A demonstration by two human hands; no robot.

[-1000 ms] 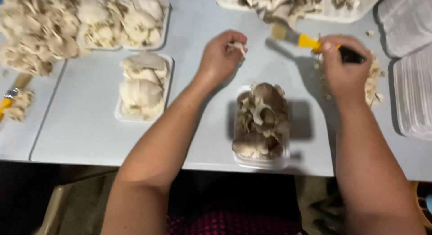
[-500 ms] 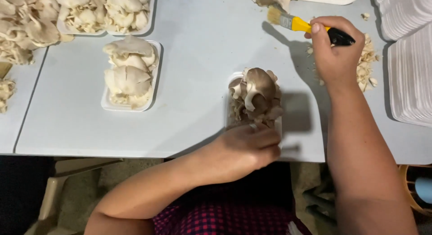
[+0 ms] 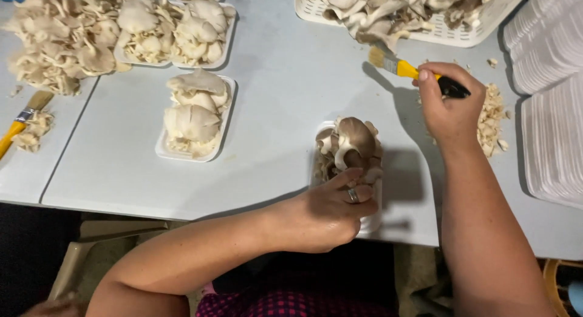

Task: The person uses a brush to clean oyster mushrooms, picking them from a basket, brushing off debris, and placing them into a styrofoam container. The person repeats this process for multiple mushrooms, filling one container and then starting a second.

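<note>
A small white foam tray (image 3: 371,223) of brownish oyster mushrooms (image 3: 352,144) sits at the table's near edge. My left hand (image 3: 331,211), a ring on one finger, covers the tray's near end with fingers curled on the mushrooms. My right hand (image 3: 449,104) rests on the table to the right and grips a paintbrush (image 3: 413,70) with a yellow and black handle, bristles pointing up-left. Mushroom scraps (image 3: 490,119) lie just right of that hand.
A filled white tray (image 3: 163,148) stands left of centre, two more filled trays (image 3: 225,50) behind it, a loose mushroom heap (image 3: 61,37) far left. A white basket (image 3: 449,34) of mushrooms is at the back, stacked empty trays (image 3: 549,147) at right, another brush (image 3: 21,122) at left.
My left hand came from the table's middle down to the near end of the mushroom tray and now rests on it. The right hand kept hold of the brush.
</note>
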